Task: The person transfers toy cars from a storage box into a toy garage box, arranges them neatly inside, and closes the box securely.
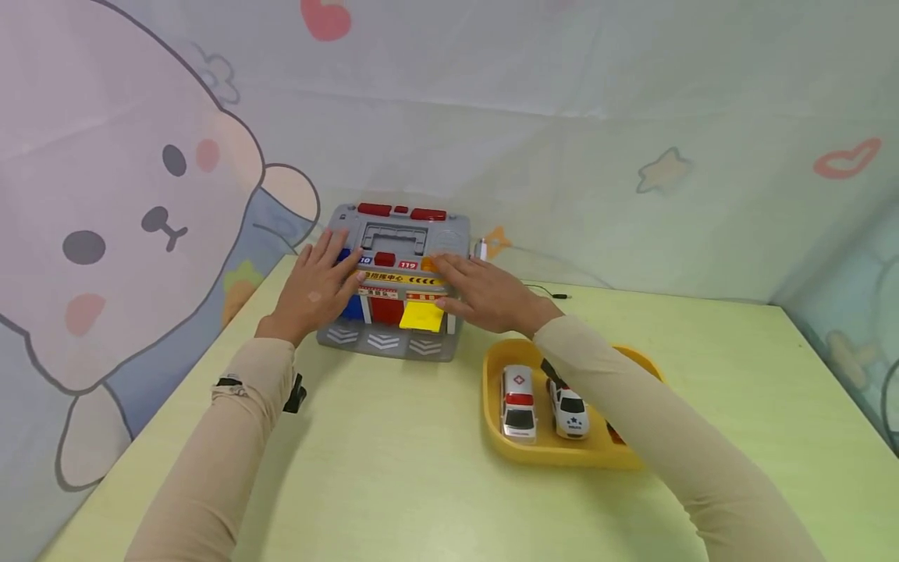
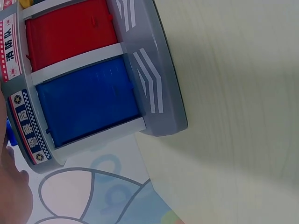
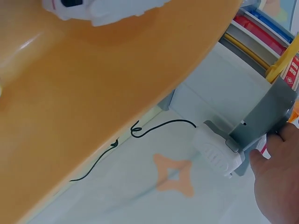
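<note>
well, in the head view, the left hand and right hand rest with loose, straight fingers on the toy station, left of the middle, maybe steadying it, so a next move calls for soft pressing. in the left wrist view, its blue door is upper left, near the left hand; in the right wrist view, the toy station is upper right, touching the right hand.

Touches toy building with right hand, near 2 stretches of black cord and orange tray holding part-visible white toy.
</note>
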The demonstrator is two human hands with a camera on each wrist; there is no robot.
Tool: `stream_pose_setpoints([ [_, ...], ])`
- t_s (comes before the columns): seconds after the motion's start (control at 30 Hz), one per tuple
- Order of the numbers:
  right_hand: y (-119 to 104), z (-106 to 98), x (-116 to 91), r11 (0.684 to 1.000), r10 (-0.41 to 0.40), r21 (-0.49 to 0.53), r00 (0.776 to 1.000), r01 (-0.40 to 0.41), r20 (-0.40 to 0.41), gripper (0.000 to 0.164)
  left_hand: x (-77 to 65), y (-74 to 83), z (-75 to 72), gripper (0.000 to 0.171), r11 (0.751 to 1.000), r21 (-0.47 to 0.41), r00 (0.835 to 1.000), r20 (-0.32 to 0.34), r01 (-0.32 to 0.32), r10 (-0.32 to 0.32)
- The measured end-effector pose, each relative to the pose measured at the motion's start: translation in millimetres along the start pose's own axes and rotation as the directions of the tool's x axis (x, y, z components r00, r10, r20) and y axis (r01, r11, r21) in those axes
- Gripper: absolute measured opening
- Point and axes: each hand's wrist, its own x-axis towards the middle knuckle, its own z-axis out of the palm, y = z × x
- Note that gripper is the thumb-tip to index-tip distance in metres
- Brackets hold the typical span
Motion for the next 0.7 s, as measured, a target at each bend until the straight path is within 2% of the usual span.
stream_pose_setpoints([
  [0.33,1.1,0.1,-7.2,1.000,0.007,-0.011,1.000,-0.008,-0.022,0.077,1.1,-0.7,2.1,0.057,0.998,0.051,0.999,-0.014,-0.047,0.048],
  [0.57,-1.6,-1.7,-16.1,0.995,-0.019,-0.100,0.999,0.016,-0.032,0.078,0.1,1.4,4.2,0.057,0.995,0.066,0.997,-0.015,-0.073,0.074],
  [0.7,-5.2,-6.1,-25.8,0.994,-0.028,-0.105,0.999,0.025,-0.029,0.078,1.0,1.4,3.4,0.057,0.994,0.072,0.997,-0.017,-0.079,0.081],
])
